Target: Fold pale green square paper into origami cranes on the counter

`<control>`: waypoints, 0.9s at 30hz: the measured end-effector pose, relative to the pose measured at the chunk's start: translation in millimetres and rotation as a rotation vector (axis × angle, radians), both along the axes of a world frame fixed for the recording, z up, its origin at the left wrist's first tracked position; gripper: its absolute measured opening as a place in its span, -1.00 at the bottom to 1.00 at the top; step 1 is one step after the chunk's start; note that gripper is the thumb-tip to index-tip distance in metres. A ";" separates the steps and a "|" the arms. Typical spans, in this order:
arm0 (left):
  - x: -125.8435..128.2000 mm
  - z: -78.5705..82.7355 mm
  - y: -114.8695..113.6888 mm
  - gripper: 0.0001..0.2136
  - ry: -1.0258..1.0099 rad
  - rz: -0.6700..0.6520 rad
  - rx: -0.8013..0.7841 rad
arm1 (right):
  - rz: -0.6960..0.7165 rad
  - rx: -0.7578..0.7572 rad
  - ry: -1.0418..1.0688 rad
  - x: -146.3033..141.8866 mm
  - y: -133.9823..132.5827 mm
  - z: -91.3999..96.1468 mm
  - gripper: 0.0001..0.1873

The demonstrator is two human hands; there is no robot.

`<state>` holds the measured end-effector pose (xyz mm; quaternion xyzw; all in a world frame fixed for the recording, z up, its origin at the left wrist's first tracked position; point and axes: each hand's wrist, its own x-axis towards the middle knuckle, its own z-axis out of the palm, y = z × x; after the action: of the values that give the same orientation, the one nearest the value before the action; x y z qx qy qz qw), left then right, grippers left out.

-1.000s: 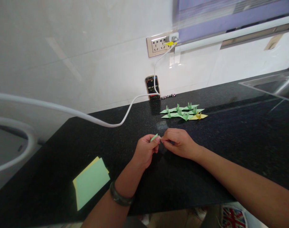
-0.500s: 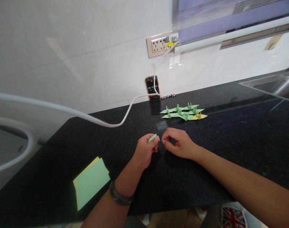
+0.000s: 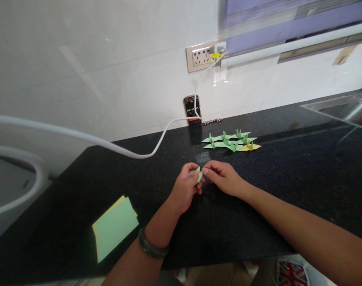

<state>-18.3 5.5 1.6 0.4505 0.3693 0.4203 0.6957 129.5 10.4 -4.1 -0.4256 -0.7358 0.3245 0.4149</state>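
Note:
A small piece of folded green paper [image 3: 198, 177] is pinched between the thumb and fingers of my left hand [image 3: 185, 186], which wears a dark bangle [image 3: 153, 246]. My right hand [image 3: 225, 178] is closed, its thumb and forefinger meeting at the right edge of that paper. Beyond both hands, several green paper cranes [image 3: 234, 146] stand grouped with one yellow paper crane [image 3: 250, 146]. To the left of my left forearm lies a stack of green and yellow paper sheets [image 3: 117, 228].
A phone [image 3: 192, 110] showing a timer leans on the wall. A white cable [image 3: 130, 154] sweeps over the black countertop [image 3: 243, 226] from the left and passes by the phone. The wall socket [image 3: 201, 57] holds a plug. A metal sink edge [image 3: 332, 107] is at far right.
My left hand has turned the folded paper more upright and shifted slightly right. My right fingertips, apart from the paper before, have come to its edge.

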 end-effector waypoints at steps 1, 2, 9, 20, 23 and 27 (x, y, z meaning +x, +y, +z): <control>0.4 -0.2 -0.3 -0.76 0.003 0.002 0.004 | -0.003 -0.015 -0.004 0.1 0.6 -0.9 -0.80; 0.7 -0.6 -0.5 -0.74 0.008 0.000 0.008 | -0.006 -0.021 -0.011 0.3 1.2 -1.8 -0.80; -0.8 -5.4 6.3 -0.69 0.239 0.335 0.169 | -0.198 0.093 -0.008 4.0 4.6 -2.7 -0.82; -6.8 -6.5 7.3 -0.75 0.143 0.082 0.074 | -0.068 0.042 0.063 3.5 2.8 -0.4 -0.83; -7.1 -4.8 7.0 -0.78 0.086 0.059 0.070 | -0.061 -0.122 0.151 2.8 6.7 -2.7 -0.72; -6.8 -3.6 7.8 -0.79 0.140 0.093 0.162 | 0.092 -0.317 0.185 3.1 8.5 -2.6 -0.68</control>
<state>-25.1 13.3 -2.0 0.5162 0.4023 0.4481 0.6091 132.6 18.9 -6.7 -0.4199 -0.6528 0.4929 0.3931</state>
